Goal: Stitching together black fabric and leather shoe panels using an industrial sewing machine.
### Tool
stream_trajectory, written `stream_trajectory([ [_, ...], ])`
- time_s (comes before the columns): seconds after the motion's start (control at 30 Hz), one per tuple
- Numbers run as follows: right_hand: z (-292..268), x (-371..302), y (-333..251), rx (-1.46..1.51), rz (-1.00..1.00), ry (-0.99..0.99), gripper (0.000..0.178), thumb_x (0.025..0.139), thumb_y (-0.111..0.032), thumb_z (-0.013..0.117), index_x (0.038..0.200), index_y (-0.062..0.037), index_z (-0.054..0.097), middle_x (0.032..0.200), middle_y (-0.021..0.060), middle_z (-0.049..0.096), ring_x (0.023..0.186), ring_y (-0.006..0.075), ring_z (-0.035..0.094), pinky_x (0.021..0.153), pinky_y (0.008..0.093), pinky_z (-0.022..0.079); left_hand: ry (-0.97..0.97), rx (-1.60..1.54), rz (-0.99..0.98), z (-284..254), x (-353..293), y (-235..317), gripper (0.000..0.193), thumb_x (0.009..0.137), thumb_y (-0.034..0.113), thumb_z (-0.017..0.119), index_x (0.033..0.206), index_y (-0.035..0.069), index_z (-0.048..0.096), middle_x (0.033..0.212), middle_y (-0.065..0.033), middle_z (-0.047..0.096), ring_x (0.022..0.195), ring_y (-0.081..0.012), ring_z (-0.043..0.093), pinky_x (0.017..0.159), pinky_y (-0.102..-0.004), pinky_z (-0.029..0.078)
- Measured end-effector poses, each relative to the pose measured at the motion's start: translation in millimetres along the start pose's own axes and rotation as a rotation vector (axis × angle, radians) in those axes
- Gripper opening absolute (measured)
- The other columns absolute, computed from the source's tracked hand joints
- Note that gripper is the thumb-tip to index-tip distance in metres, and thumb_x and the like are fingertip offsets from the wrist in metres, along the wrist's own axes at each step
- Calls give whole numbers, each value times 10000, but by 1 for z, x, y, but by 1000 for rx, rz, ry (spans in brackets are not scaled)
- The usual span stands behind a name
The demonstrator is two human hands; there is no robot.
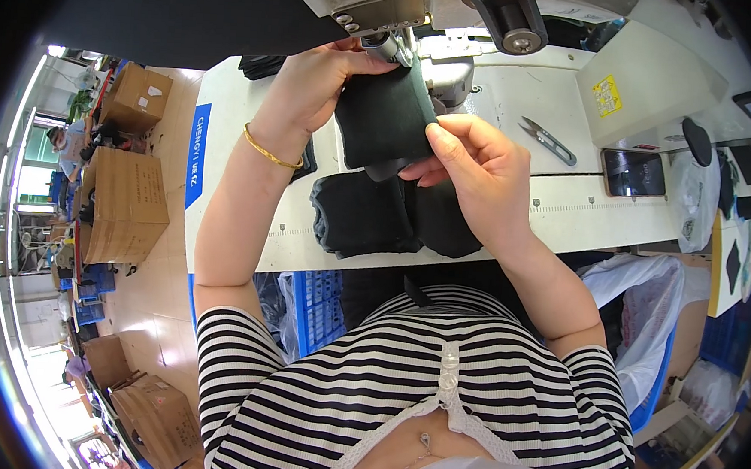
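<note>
A dark, nearly square fabric piece [382, 119] is stretched between my hands at the head of a sewing machine [384, 16]. My left hand [329, 81], a gold bangle on its wrist, pinches the fabric's upper left edge close beside the presser foot. On the lower right edge, my right hand [476, 168] grips the same piece between thumb and fingers. Fabric hides the needle area in part. Just below, on the white machine table [522, 235], lie stacks of similar dark fabric pieces [364, 215].
Thread snips [549, 142] and a phone [634, 174] lie to the right on the table. Behind them stands a pale box-shaped cover [652, 75]. Blue baskets [324, 309] sit under the front edge. Cardboard boxes [128, 206] stand on the floor at the left.
</note>
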State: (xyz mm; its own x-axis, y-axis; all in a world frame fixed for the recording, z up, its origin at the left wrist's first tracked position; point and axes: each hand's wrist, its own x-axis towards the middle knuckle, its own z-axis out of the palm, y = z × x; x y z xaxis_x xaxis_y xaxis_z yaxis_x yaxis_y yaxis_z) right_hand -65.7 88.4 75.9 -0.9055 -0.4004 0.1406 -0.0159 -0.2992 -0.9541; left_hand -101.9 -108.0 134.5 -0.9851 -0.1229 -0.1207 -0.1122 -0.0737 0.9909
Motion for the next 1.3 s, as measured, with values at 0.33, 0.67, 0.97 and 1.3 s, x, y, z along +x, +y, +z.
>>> stream_trajectory([
  [0.33,5,11,3,8,-32,16,197,970,-139,570,1007,44,632,793,95,712,720,145,715,610,231,544,-27,85,-64,-23,27,-11,198,862,-25,575,1028,-6,682,1058,-85,681,1010,-168,617,943,-315,447],
  [0.67,6,24,4,7,-65,29,195,965,-119,562,1012,54,638,738,89,713,694,126,709,606,221,542,-188,-87,207,-44,46,-22,89,882,3,646,958,27,687,935,-47,672,845,-155,609,753,-274,492],
  [0.97,9,29,5,15,-35,55,175,949,-90,580,1026,55,638,751,81,708,688,128,709,598,222,547,394,628,834,-10,-5,-57,387,718,201,799,1027,23,649,1013,-142,649,934,-288,620,840,-364,485],
  [1.3,0,18,5,-98,-120,6,184,939,-79,582,1058,51,634,846,91,724,814,128,703,732,253,557,136,727,901,13,-45,-45,331,695,24,769,1000,35,642,1063,-103,588,1001,-216,580,875,-306,467],
])
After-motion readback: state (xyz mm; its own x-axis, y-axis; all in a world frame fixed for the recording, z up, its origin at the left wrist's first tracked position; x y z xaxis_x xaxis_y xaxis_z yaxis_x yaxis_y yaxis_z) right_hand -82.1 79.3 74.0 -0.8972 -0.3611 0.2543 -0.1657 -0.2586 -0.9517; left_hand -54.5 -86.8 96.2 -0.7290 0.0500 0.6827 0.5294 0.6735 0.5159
